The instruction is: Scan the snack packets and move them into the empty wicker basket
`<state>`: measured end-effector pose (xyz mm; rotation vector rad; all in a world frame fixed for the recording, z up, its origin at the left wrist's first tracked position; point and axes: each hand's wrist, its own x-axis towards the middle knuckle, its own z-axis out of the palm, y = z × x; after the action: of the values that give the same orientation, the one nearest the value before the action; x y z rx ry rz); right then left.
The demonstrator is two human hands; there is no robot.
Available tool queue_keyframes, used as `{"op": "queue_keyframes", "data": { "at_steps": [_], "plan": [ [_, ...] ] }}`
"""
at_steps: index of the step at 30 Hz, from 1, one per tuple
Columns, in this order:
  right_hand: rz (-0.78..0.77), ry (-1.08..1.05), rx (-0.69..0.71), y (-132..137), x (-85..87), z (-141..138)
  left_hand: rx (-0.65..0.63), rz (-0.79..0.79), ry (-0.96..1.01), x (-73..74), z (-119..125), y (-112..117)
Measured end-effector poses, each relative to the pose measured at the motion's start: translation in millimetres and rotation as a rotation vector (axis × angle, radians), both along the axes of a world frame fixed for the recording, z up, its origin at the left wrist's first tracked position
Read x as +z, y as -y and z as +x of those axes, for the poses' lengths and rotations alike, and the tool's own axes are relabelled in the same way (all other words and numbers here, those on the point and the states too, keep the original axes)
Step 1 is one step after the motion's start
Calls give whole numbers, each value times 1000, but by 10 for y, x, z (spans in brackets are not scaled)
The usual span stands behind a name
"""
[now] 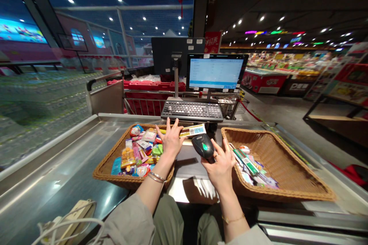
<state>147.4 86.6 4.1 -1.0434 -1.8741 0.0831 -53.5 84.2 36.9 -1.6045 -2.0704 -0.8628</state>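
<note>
My left hand (171, 138) pinches a long flat packet (192, 130) with a barcode on it, just above the far rim of the left wicker basket (115, 159). That basket is heaped with several small colourful snack packets (140, 153). My right hand (220, 165) is shut around a black handheld barcode scanner (202, 146) with a green mark. Its nose points toward the packet. Beside that hand lies the right wicker basket (280, 160), with several flat packets (250, 170) in its near-left corner.
A black keyboard (192, 110) and a lit checkout monitor (214, 72) stand ahead, with a metal cart (152, 101) holding red crates behind them. A steel counter (57, 160) runs along both sides. A power strip with white cables (73, 218) lies at lower left.
</note>
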Motion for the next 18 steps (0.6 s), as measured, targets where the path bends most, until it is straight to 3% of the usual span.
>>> {"op": "queue_keyframes", "data": {
  "at_steps": [18],
  "plan": [
    [74, -51, -93, 66, 102, 128, -19, -4, -1, 34, 60, 14]
  ]
}}
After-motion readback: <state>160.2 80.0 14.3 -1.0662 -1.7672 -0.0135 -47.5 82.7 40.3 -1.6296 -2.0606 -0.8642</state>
